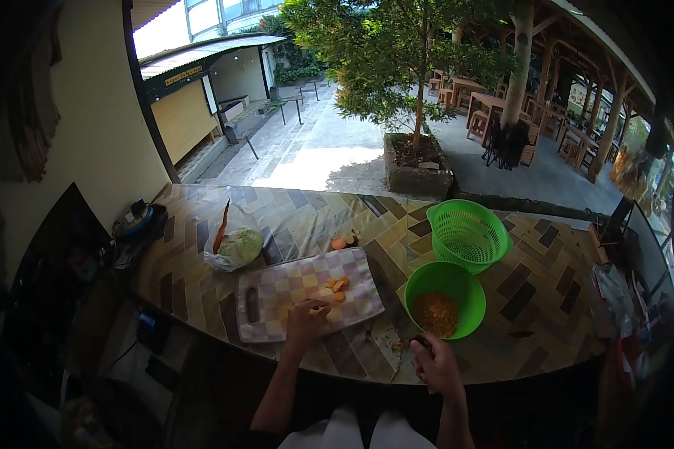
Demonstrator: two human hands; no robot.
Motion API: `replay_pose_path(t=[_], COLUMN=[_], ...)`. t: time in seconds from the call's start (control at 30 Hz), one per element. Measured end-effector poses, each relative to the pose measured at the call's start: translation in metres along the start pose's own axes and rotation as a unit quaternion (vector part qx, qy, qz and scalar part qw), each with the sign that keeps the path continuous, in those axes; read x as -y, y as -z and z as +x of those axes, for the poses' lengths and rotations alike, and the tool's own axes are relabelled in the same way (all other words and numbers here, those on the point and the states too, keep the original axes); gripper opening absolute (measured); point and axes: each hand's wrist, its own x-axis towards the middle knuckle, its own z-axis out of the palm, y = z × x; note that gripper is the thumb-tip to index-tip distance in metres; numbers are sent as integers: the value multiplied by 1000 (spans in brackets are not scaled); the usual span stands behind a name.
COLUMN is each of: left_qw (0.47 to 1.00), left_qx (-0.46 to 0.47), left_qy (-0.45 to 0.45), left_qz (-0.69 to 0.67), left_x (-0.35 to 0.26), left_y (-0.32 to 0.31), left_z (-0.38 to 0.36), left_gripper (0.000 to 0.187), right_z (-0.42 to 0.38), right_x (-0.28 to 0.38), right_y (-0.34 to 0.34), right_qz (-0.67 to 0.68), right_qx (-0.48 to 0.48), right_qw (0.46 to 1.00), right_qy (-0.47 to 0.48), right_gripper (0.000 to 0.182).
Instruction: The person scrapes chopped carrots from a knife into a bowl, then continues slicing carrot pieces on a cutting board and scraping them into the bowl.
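My left hand (305, 322) rests over the near edge of a checkered cutting board (284, 280), its fingertips pinched on a small pale orange piece that looks like carrot. Farther up the board lie several cut carrot pieces (338, 284). Off the board's right side, my right hand (437, 367) is closed around a knife with a dark handle (421, 343); its blade is hard to make out. Just beyond that hand stands a green bowl (468, 303) with chopped orange food (436, 314) inside. Some scraps (398, 346) lie on the table between board and bowl.
A green colander (468, 232) stands behind the bowl, touching or nearly so. At the back left, a plastic bag (236, 251) holds a pale green vegetable, with a carrot (222, 228) upright beside it. Carrot ends (340, 244) lie behind the board. The tiled table (517, 299) has a curved front edge.
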Motion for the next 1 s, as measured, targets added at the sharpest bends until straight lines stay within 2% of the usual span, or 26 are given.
replay_pose_path(t=[0.03,0.1,0.23,0.27,0.37,0.47,0.57,0.67,0.7,0.77,0.87,0.93,1.0], left_qw=[1000,1000,996,996,990,987,980,992,992,989,974,957,951], left_qx=[16,28,68,61,70,104,83,89,67,19,32,95,130], left_qy=[25,5,-52,-64,-114,-122,-172,-85,-103,-139,-200,-245,-256], left_qz=[-4,3,30,23,47,23,52,22,31,49,99,121,113], left_x=[5,3,-6,17,17,22,20,9,11,20,33,50,54], left_y=[5,8,-1,-14,-19,-16,-6,19,26,40,61,68,72], left_z=[1,3,23,30,41,48,48,36,31,22,11,10,9], left_gripper=[20,21,22,21,19,17,14,12,12,11,11,10,11], right_z=[2,3,6,6,3,0,-2,-4,-4,-2,3,13,25], right_x=[-3,-1,-11,-13,-15,-21,-27,-32,-34,-37,-32,-37,-48], right_y=[-5,-14,-31,-35,-47,-60,-76,-93,-97,-105,-118,-124,-134], right_qz=[-2,-7,7,10,15,16,7,-23,-36,-64,-95,-120,-161], right_qx=[3,5,-10,-15,-31,-43,-44,-33,-26,-17,1,19,0], right_qw=[1000,1000,1000,1000,999,997,997,996,996,995,993,991,987], right_qy=[-5,-18,-16,-16,-32,-55,-65,-75,-78,-74,-63,-48,29], right_gripper=[22,21,22,22,22,23,25,28,29,30,30,31,32])
